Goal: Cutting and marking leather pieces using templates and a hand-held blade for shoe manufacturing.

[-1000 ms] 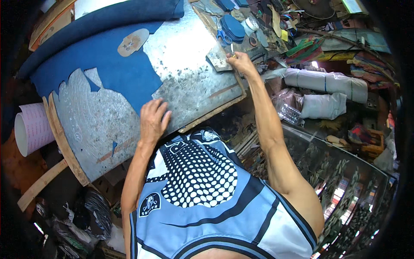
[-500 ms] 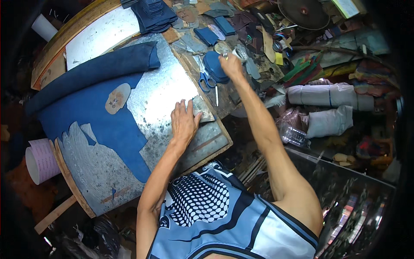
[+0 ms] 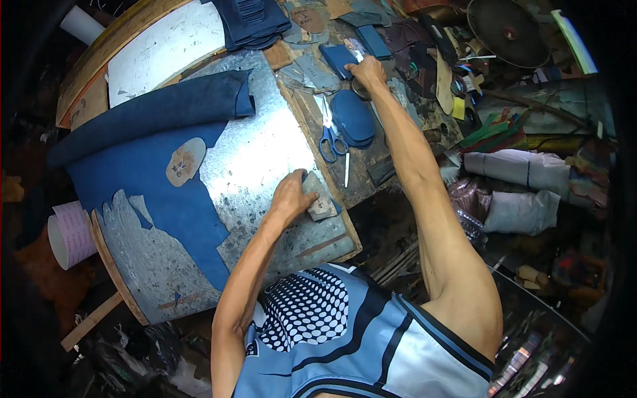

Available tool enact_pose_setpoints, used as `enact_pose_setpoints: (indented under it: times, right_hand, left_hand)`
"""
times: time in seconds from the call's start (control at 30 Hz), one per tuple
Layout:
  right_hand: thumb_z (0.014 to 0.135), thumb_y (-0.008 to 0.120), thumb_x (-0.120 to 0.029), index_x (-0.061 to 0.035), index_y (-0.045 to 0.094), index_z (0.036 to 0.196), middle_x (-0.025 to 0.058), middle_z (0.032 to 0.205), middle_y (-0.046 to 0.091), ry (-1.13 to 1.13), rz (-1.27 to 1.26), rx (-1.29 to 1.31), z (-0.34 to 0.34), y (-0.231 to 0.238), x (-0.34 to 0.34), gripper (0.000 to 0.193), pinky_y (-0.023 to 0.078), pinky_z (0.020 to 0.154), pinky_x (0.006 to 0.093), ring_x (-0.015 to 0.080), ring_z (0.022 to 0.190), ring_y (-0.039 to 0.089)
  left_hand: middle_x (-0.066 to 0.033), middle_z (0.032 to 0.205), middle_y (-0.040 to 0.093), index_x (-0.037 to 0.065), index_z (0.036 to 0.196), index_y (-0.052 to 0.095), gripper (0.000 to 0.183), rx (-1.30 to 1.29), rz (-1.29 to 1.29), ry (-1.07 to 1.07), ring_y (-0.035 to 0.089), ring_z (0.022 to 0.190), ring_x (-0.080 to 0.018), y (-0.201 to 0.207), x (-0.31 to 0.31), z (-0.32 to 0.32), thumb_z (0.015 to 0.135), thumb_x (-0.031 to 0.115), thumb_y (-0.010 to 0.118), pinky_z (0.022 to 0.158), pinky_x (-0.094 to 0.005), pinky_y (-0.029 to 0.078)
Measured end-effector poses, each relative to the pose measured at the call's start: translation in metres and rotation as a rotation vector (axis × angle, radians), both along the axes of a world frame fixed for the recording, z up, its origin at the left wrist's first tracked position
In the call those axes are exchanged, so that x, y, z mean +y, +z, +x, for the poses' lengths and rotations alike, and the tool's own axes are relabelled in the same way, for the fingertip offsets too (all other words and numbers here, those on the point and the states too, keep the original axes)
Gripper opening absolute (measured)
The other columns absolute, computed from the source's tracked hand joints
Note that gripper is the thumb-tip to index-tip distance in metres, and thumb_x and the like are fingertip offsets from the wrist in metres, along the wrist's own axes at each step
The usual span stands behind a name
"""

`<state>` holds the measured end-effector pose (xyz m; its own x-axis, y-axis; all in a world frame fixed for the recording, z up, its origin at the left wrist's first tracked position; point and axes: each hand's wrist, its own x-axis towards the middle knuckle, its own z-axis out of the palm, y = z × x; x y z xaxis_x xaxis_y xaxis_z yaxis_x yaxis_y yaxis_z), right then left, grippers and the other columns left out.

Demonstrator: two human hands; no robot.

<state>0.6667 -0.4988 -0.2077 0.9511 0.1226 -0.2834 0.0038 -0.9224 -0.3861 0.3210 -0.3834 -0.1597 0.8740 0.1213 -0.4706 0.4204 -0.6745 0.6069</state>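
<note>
On the metal-topped table, my left hand has its fingers curled at the edge of a small worn grey block, with the thumb on it. My right hand is stretched far forward, fingers pinched beside a folded blue piece and a small pale item; what lies in the fingers is hidden. Nearer me are a stack of blue oval pieces, blue-handled scissors and a white pen-like stick. A blue leather-like sheet, partly rolled, covers the left side, with a tan oval template on top.
Dark blue pieces are stacked at the back beside a white board. Scraps and a round dark disc crowd the back right. Wrapped bundles sit to the right. A paper roll stands at the left edge.
My right hand has moved forward from the oval stack to the folded blue piece. My left hand, flat before, has curled at the grey block, which has turned. The view has shifted slightly.
</note>
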Motion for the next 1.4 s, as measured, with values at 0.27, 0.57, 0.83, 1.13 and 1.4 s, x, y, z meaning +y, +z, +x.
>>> enact_pose_setpoints:
  times: [0.27,0.57,0.83,1.13,1.4]
  right_hand:
    - [0.079,0.079,-0.042,-0.0024,0.063,0.119,0.023,0.122,0.065,-0.113,0.077,-0.086,-0.011,-0.014,0.009,0.058,0.048,0.097,0.0489,0.0411,0.117,0.06]
    - [0.086,0.07,-0.021,-0.002,0.068,0.108,0.0034,0.074,0.065,0.409,0.528,0.01,-0.118,0.089,-0.012,0.029,0.049,0.061,0.0311,0.0125,0.069,0.06]
    - [0.088,0.062,-0.013,0.0008,0.068,0.108,0.0076,0.085,0.069,0.538,0.83,0.312,-0.275,0.096,-0.015,0.025,0.048,0.069,0.0306,0.0135,0.078,0.061]
    - [0.08,0.055,-0.003,-0.0007,0.067,0.117,0.0024,0.083,0.063,0.383,0.791,0.532,-0.32,0.068,-0.032,0.04,0.043,0.061,0.0246,0.0079,0.069,0.051]
    - [0.083,0.066,-0.012,-0.0014,0.056,0.133,0.0109,0.104,0.07,0.39,0.685,0.434,-0.355,0.075,-0.044,0.052,0.049,0.072,0.033,0.0177,0.08,0.063]
  left_hand:
    - [-0.0114,0.106,0.066,0.0,0.124,0.058,0.038,0.088,-0.688,0.3,0.063,0.091,-0.0188,0.026,0.014,-0.063,0.09,0.013,0.069,0.082,-0.0317,0.052]
    - [-0.0061,0.105,0.066,-0.001,0.116,0.063,0.03,-0.211,-0.484,0.286,0.061,0.097,-0.0144,0.079,0.044,-0.091,0.088,0.008,0.066,0.087,-0.029,0.049]
    - [-0.0133,0.096,0.065,0.002,0.116,0.066,0.034,-0.514,-0.24,0.143,0.064,0.088,-0.0271,0.078,0.04,-0.091,0.083,0.009,0.07,0.079,-0.0381,0.05]
    - [-0.0165,0.111,0.061,0.011,0.142,0.045,0.073,-0.617,0.095,-0.179,0.058,0.103,-0.0338,0.025,0.035,-0.098,0.077,0.011,0.077,0.09,-0.0433,0.046]
    - [-0.0221,0.143,0.045,0.007,0.148,0.037,0.09,-0.594,0.084,-0.019,0.046,0.131,-0.0386,-0.005,0.049,-0.12,0.072,0.022,0.084,0.109,-0.0446,0.04]
